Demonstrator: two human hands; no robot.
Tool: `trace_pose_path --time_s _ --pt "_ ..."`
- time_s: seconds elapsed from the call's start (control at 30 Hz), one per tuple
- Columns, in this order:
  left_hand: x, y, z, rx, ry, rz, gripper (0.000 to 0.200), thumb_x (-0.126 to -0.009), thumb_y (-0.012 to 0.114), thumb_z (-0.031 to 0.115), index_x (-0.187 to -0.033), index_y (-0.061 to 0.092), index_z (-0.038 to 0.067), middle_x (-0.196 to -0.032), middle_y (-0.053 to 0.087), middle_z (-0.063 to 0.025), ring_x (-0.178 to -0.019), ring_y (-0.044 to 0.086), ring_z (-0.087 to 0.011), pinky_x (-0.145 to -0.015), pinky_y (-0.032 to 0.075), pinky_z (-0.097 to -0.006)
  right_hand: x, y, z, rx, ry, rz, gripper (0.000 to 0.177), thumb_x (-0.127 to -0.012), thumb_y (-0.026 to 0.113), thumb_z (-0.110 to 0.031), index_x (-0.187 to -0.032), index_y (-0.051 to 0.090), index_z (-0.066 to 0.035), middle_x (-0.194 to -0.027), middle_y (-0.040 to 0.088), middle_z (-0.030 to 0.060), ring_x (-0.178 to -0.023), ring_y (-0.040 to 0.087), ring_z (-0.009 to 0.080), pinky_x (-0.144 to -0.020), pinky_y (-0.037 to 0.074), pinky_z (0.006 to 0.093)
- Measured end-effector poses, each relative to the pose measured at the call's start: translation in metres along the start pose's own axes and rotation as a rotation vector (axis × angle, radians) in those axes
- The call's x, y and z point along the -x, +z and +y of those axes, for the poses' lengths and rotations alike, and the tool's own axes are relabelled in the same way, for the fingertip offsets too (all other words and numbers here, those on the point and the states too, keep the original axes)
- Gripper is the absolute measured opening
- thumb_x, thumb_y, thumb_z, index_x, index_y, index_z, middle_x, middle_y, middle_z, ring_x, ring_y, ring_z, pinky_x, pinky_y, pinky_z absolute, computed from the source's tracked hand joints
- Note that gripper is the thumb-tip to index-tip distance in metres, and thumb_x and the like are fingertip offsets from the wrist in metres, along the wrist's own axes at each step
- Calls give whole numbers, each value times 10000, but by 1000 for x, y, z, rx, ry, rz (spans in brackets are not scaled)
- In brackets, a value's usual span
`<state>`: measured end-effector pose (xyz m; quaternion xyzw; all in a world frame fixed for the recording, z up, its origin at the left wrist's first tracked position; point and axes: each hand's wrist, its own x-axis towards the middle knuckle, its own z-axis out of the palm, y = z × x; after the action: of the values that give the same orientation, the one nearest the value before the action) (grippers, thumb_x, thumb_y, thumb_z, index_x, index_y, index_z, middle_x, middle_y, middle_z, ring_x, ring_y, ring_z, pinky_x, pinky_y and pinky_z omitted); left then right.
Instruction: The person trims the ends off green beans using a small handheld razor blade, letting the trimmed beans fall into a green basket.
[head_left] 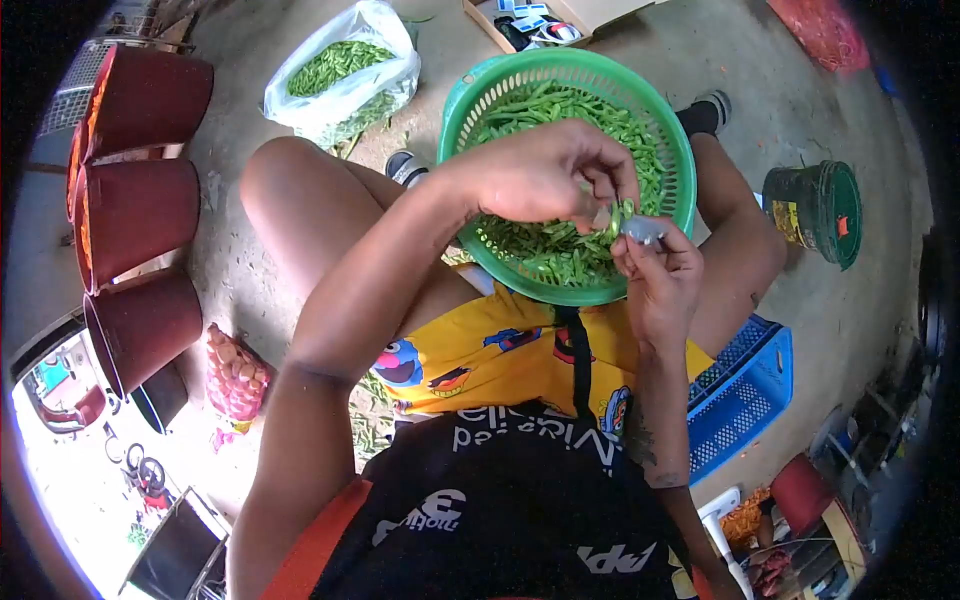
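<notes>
A green plastic basket [683, 165] rests at my lap, with many cut green pods [560, 105] in it. Over its right part my two hands meet. My left hand [560, 170] has its fingers curled, pinching some green pieces [617, 215]. Just below and to the right, my right hand [662, 275] is closed around a small grey object [643, 230] at its fingertips, which touches the green pieces. Whether the grey thing is a blade or a finger cover is unclear.
A clear plastic bag [395, 85] of green pieces lies upper left. Dark red buckets [150, 215] line the left side, near a pink net bag [235, 375]. At right are a dark green bucket [840, 215] and a blue crate [745, 400]. An open box [600, 12] sits above.
</notes>
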<state>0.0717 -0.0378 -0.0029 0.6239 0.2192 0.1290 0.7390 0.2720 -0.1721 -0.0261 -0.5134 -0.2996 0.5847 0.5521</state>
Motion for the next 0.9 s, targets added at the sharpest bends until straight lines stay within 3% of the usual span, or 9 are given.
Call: trace_pose_path --time_s 0.2,0.27,0.3,0.4,0.53,0.7,0.73,0.8,0.9 --pt "11 -23 5 127 27 108 321 -880 669 -33 -1199 705 -26 -976 722 -63 -883 685 -130 -784 556 -301 -3 -11 0 93 21 -41 137 -1006 749 -77 -1076 740 41 -873 741 57 -731 583 60 -657 439 212" --pt "13 -24 2 -631 -152 251 411 -842 683 31 -1250 696 -23 -977 726 -95 -911 692 -156 -785 556 -320 -13 -18 5 560 -191 32 147 -976 787 -107 -1058 771 14 -871 738 32 -754 593 63 -667 458 216" --pt "15 -25 2 -633 -152 259 411 -842 683 31 -1250 696 -23 -977 726 -95 -911 692 -156 -785 556 -320 -20 -20 2 560 -195 25 147 -976 787 -107 -1058 771 14 -871 738 32 -754 593 63 -667 458 216" --pt "19 -29 4 -536 -177 398 524 -802 676 83 -1319 672 -1 -925 723 -96 -835 687 -173 -744 540 -318 -39 -20 -11 779 -289 90 158 -954 805 -126 -1077 798 -27 -902 758 19 -778 611 72 -696 486 225" --pt "26 -52 11 -363 20 533 446 -877 661 15 -1322 667 -24 -937 725 -58 -814 684 -126 -725 535 -279 -85 0 -17 900 -463 -29 176 -945 788 -123 -1111 802 -67 -1028 803 91 -839 705 166 -779 542 298" --pt "34 -61 14 29 148 579 464 -943 625 -71 -1406 605 -59 -1014 724 -93 -928 716 -164 -881 581 -287 -147 37 8 1206 -533 -217 194 -896 768 -139 -1079 813 -95 -1060 785 165 -950 747 361 -857 585 444" --pt "35 -61 14 27 150 583 464 -943 625 -71 -1406 605 -59 -1014 724 -93 -928 716 -164 -881 581 -287 -154 46 9 1205 -537 -220 194 -896 768 -139 -1079 813 -95 -1060 785 165 -950 747 361 -857 585 444" --pt "33 -55 12 334 225 510 467 -942 651 -66 -1406 597 -58 -1054 723 -112 -961 722 -186 -893 581 -296 -165 61 12 1442 -193 -358 229 -855 790 -218 -1048 814 -97 -1081 777 177 -971 741 405 -859 587 503" --pt "25 -46 3 414 215 374 484 -942 697 -61 -1412 580 -49 -1079 709 -121 -992 723 -197 -908 587 -318 -167 59 47 1482 -268 -395 325 -826 815 -290 -1097 798 -112 -1041 781 175 -950 747 407 -844 598 507"
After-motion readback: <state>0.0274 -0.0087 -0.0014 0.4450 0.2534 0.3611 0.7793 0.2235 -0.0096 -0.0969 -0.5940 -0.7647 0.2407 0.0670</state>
